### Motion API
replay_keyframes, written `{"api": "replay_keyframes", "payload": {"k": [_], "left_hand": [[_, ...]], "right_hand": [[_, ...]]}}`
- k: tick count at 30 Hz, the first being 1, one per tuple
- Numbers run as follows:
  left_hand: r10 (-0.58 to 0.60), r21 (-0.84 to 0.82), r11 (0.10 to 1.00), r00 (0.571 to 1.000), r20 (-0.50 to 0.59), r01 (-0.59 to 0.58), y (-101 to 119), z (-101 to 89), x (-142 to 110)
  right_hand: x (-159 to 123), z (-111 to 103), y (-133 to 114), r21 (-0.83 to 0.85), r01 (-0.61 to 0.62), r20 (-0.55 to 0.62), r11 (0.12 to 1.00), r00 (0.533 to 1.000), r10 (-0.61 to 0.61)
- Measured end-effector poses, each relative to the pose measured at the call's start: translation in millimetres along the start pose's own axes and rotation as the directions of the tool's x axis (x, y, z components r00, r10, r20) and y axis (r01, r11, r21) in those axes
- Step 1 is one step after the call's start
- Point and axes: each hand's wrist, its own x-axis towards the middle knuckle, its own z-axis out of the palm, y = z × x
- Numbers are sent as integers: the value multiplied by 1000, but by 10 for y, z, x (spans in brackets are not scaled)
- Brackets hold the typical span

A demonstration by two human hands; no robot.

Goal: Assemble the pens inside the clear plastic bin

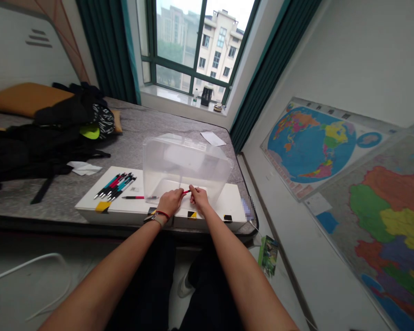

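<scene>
Between my two hands, in front of a clear plastic box [189, 158], is a red and black pen [186, 191]. My left hand [171, 201] is closed around its left end, and the fingers of my right hand [199, 198] pinch its other end. Just left of my left hand another red and black pen [135, 197] lies flat, its right end by the box. Farther left a pile of pens [117, 185] in red, blue and black lies on the white board [89, 200]. My fingers hide part of the held pen.
The white board rests on a grey mattress [131, 122] edge, with yellow and black tape [103, 207] along its front. Dark bags [65, 115] and a crumpled tissue [84, 168] lie at left. A paper sheet [213, 139] lies behind the box. Maps [313, 142] hang on the right wall.
</scene>
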Motion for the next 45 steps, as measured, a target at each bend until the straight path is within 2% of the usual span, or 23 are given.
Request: {"api": "replay_keyframes", "payload": {"k": [5, 14, 18, 23, 26, 32, 40, 45], "left_hand": [[16, 47, 999, 1000, -6, -16, -6, -9, 5], [-8, 58, 998, 999, 47, 5, 18, -13, 11], [-9, 61, 998, 998, 59, 6, 36, -44, 9], [28, 22, 999, 999, 16, -28, 41, -57, 10], [17, 37, 999, 1000, 1, -17, 37, -37, 8], [-81, 45, 996, 994, 69, 78, 27, 1, -18], [-18, 55, 998, 1000, 24, 16, 45, -57, -29], [-15, 45, 999, 999, 46, 13, 38, -49, -13]], "right_hand": [[29, 8, 16, 40, -4, 15, 999, 1000, 4], [0, -27, 9, 191, -41, 25, 981, 999, 37], [-4, -38, 7, 200, -52, 35, 978, 998, 46], [0, -29, 23, 231, -54, 43, 972, 998, 45], [-9, -24, 18, 252, -54, 69, 966, 997, 37], [-46, -40, -25, 293, -89, 92, 952, 994, 65], [-21, -62, -16, 378, -155, 130, 913, 985, 114], [-15, -89, -15, 392, -156, 159, 907, 982, 101]]}}
